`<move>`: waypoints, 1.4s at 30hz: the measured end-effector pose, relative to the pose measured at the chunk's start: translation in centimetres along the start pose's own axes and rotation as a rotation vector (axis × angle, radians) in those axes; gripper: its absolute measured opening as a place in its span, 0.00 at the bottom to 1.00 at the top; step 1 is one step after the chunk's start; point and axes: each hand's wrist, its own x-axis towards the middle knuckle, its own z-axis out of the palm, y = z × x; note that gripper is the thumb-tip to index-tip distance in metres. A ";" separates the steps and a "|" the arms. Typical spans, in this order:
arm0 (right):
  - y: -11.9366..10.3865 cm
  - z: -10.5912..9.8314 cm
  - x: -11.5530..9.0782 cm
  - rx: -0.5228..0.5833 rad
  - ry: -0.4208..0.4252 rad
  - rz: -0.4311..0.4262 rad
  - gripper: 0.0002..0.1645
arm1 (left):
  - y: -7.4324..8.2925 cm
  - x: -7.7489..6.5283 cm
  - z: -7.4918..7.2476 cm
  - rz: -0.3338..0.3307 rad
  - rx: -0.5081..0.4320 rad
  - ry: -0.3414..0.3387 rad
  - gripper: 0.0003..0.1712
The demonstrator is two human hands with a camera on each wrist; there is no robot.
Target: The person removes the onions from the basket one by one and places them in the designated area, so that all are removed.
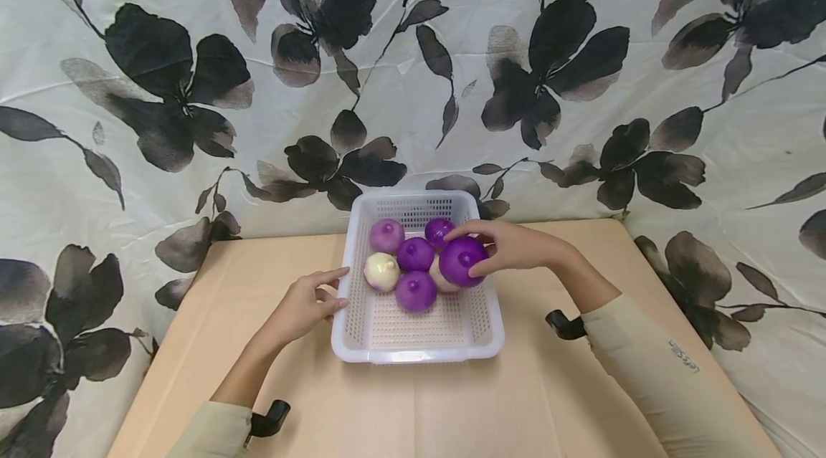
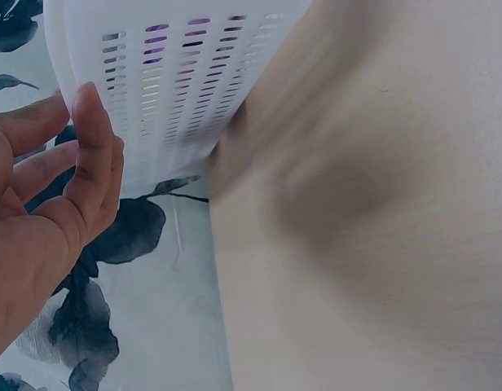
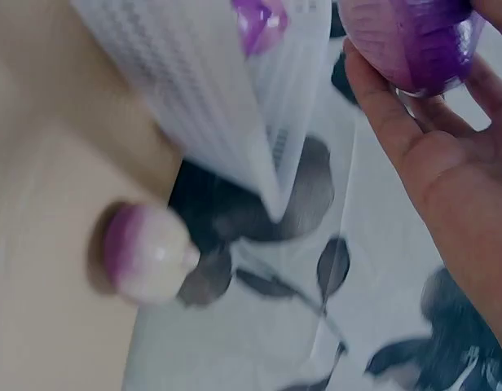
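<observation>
Inside the white plastic basket lie several shiny onions: a pink-purple onion, a cream onion and a purple onion among them. My right hand grips a large purple onion over the basket's right side, thumb and fingers round it. That onion partly covers a pale onion behind it. At the basket's left rim, the fingertips of my left hand touch its outer side. In the right wrist view, a purple-and-white onion sits on the table outside the basket.
The light wooden table carries the basket near its far edge. Behind it hangs a white cloth with dark flower prints. A black strap-like piece shows at my right wrist, and another black piece at my left.
</observation>
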 end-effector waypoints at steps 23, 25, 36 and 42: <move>8.9 -6.5 -5.9 -0.003 0.470 0.189 0.43 | 0.0 0.0 0.0 -0.007 0.021 0.009 0.35; 9.8 -6.6 -6.0 0.020 0.498 0.213 0.43 | 0.0 0.0 0.0 -0.003 0.025 0.010 0.35; 15.6 -6.6 -6.2 0.166 0.646 0.327 0.46 | 0.3 0.0 0.1 -0.010 0.009 0.002 0.35; 17.1 -5.8 -5.7 0.149 0.721 0.403 0.47 | 0.2 0.0 0.1 -0.017 0.017 0.008 0.35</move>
